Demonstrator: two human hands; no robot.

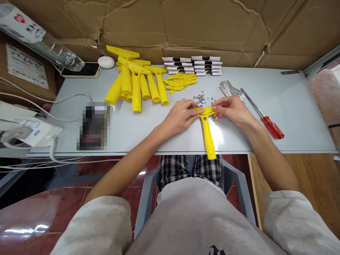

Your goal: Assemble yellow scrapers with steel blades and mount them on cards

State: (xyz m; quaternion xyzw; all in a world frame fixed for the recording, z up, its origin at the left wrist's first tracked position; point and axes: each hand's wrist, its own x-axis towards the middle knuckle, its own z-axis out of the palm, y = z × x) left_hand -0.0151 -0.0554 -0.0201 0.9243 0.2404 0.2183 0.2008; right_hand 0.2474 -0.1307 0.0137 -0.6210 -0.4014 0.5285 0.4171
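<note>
Here, yellow handle (pixel 208 134) held; bottle label (pixel 28 30) (red heart (pixel 19 18)).

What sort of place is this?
Probably a small hand-assembly workspace: matching yellow handles are piled on a table, with loose small metal parts and a red-handled screwdriver.

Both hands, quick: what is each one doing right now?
Left hand: holding the yellow T-shaped handle at its top left.
Right hand: holding the same handle at its top right.
</note>
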